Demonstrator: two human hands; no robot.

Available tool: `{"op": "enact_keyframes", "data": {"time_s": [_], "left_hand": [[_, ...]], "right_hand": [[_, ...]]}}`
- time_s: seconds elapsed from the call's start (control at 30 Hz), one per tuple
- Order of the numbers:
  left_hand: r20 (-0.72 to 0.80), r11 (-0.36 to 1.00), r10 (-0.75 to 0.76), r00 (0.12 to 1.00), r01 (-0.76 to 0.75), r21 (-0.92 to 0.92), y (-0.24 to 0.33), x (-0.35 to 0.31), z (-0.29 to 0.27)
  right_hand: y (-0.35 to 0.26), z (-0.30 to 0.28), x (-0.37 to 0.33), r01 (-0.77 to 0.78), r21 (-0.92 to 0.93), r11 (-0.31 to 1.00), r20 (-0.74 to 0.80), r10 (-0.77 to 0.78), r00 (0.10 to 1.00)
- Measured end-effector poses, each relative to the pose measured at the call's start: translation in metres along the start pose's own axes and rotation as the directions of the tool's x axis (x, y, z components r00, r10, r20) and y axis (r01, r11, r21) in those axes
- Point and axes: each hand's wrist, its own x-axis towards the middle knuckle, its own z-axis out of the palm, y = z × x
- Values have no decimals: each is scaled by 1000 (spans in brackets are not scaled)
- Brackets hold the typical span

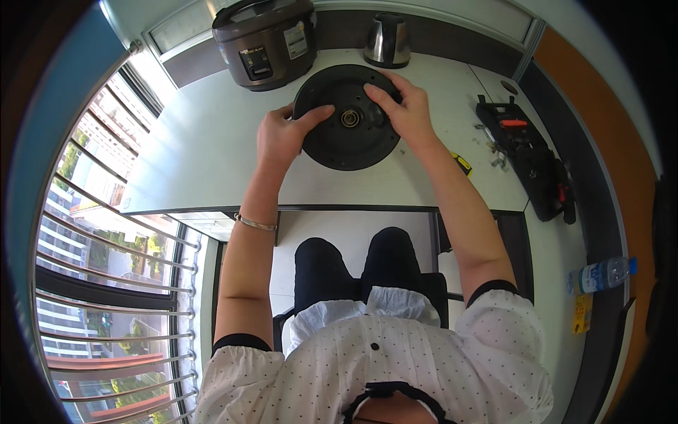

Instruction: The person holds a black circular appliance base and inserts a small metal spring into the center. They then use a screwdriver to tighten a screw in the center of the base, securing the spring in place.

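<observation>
A black round disc-shaped base (346, 152) with a metal ring at its centre is held up over the white table, its face turned toward me. My left hand (282, 136) grips its left edge, the thumb lying across the face close to the ring. At the upper right, my right hand (407, 109) is closed on the rim with its thumb on the face. The fingers of both hands are partly hidden behind the disc.
A brown rice cooker (267, 53) and a metal kettle (387, 42) stand at the back of the table (212, 155). To the right lie a black tool case (530, 152), small metal parts (498, 157) and a yellow-black tool (462, 164). A water bottle (600, 275) is farther right.
</observation>
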Motion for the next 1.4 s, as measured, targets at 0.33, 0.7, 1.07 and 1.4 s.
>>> {"op": "enact_keyframes", "data": {"time_s": [0.33,0.7,1.07,1.4], "left_hand": [[25,997,-57,998,56,49,-1,-2,-1],[42,997,-72,996,71,31,0,2,0],[29,997,-68,997,67,42,1,1,1],[32,998,-64,997,63,31,-3,3,0]], "right_hand": [[1,-2,-4,16,8,1000,23,-17,1000],[8,-4,-4,26,-2,1000,0,-26,1000],[10,-5,-6,46,14,999,-11,-45,999],[9,-3,-6,37,10,999,-3,-37,999]]}}
